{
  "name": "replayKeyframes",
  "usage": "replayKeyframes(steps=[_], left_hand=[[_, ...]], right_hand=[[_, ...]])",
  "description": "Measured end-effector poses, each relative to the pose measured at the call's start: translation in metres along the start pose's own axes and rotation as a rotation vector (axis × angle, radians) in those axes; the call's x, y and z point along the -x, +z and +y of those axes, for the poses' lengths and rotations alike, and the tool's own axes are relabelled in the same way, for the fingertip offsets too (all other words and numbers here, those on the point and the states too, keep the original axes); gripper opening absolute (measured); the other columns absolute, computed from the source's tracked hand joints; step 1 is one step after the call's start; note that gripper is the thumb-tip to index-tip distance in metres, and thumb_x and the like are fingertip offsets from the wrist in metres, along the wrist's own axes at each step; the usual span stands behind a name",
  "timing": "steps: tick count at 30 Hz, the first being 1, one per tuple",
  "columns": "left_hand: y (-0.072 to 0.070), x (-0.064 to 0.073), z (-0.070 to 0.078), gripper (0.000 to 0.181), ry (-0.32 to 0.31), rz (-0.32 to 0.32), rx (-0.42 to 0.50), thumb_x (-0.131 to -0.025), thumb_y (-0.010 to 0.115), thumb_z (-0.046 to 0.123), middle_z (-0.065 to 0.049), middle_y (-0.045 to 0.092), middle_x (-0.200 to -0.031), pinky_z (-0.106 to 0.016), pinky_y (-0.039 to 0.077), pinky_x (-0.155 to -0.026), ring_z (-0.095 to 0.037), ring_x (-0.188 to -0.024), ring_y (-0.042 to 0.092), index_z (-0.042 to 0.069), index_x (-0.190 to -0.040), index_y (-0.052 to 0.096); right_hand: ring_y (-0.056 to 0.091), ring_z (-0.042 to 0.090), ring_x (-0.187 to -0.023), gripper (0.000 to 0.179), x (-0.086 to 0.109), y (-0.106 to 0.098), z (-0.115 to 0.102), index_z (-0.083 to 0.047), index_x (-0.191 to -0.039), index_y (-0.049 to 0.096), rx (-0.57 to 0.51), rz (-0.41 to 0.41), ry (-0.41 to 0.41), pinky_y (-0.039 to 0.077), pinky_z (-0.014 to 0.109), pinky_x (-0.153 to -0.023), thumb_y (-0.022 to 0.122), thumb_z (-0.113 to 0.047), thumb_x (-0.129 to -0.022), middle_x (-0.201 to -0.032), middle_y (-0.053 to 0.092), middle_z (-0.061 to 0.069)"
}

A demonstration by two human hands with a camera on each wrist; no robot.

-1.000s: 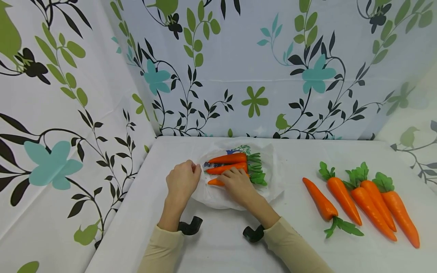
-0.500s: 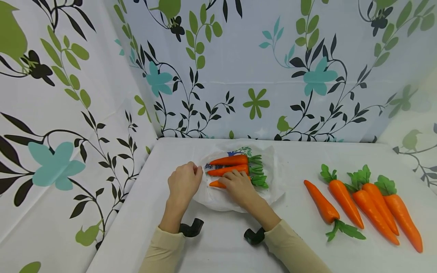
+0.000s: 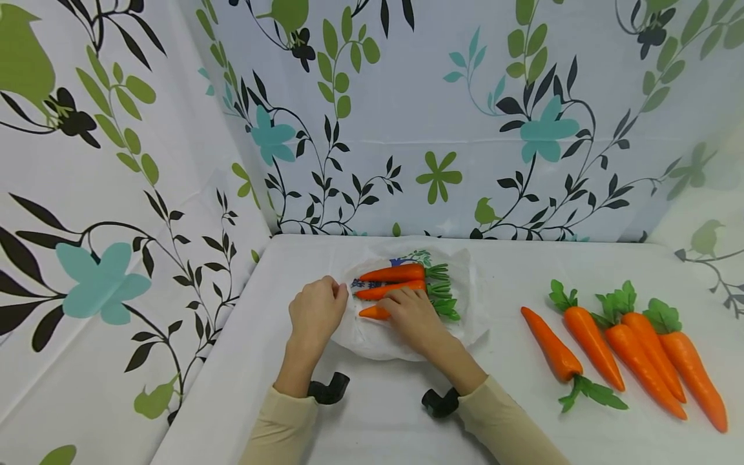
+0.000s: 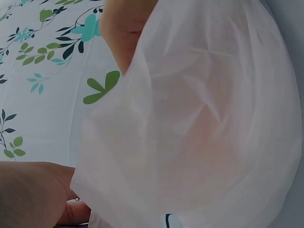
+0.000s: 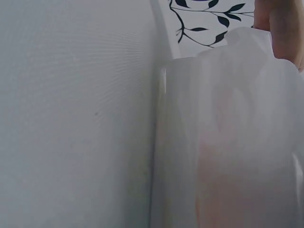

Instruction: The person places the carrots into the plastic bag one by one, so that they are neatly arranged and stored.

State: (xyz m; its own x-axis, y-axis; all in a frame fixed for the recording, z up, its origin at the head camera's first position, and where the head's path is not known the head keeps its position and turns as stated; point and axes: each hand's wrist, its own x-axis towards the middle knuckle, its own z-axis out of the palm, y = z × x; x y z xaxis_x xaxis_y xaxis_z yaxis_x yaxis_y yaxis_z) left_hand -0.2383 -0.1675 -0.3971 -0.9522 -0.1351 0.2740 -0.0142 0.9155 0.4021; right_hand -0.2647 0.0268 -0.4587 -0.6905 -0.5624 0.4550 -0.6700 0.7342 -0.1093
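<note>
A white plastic bag (image 3: 372, 343) lies with its mouth spread in the middle of the table, blue and green print showing inside. Three orange carrots with green tops are in it: a far carrot (image 3: 391, 274), a middle carrot (image 3: 380, 292) and a near carrot (image 3: 374, 313). My left hand (image 3: 316, 309) pinches the bag's left rim, which peaks at the fingers (image 5: 284, 29) in the right wrist view. My right hand (image 3: 414, 318) reaches over the near rim, fingers curled over the near carrot and hiding its middle. The bag covers most of the left wrist view.
Several more carrots (image 3: 644, 368) lie loose on the right side of the table (image 3: 378, 433), one carrot (image 3: 549, 342) with its leaves toward me. Patterned cloth (image 3: 360, 84) hangs behind and at both sides. A black wrist camera (image 3: 329, 389) sits at each wrist.
</note>
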Motion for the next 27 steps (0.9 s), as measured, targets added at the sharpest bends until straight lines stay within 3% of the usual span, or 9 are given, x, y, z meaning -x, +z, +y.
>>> replayKeyframes(steps=[9, 19, 27], left_hand=[[0.000, -0.001, 0.001, 0.027, 0.004, 0.003, -0.002, -0.097, 0.060, 0.029, -0.008, 0.068, -0.073, -0.034, 0.047, -0.049, -0.022, -0.055, 0.058, 0.006, -0.087, 0.071], [-0.001, 0.000, 0.001, 0.028, 0.010, 0.003, 0.003, -0.097, 0.060, 0.029, -0.008, 0.069, -0.073, -0.034, 0.048, -0.049, -0.021, -0.054, 0.057, 0.005, -0.088, 0.072], [-0.002, 0.001, 0.002, 0.028, 0.009, 0.004, 0.006, -0.097, 0.060, 0.029, -0.008, 0.069, -0.074, -0.033, 0.049, -0.050, -0.021, -0.054, 0.057, 0.005, -0.089, 0.072]], right_hand=[[0.062, 0.023, -0.104, 0.026, 0.004, -0.018, 0.005, -0.016, -0.107, 0.073, 0.011, 0.101, -0.046, 0.049, 0.042, -0.085, 0.081, -0.014, -0.082, -0.108, 0.070, -0.001], [0.061, 0.026, -0.109, 0.035, 0.015, -0.036, 0.008, -0.014, -0.115, 0.071, 0.037, 0.089, -0.013, 0.049, 0.044, -0.091, 0.080, -0.028, -0.084, -0.112, 0.070, 0.003], [0.060, 0.029, -0.110, 0.039, 0.026, -0.047, 0.012, -0.015, -0.118, 0.072, 0.060, 0.139, 0.014, 0.048, 0.046, -0.093, 0.074, -0.041, -0.089, -0.114, 0.069, 0.005]])
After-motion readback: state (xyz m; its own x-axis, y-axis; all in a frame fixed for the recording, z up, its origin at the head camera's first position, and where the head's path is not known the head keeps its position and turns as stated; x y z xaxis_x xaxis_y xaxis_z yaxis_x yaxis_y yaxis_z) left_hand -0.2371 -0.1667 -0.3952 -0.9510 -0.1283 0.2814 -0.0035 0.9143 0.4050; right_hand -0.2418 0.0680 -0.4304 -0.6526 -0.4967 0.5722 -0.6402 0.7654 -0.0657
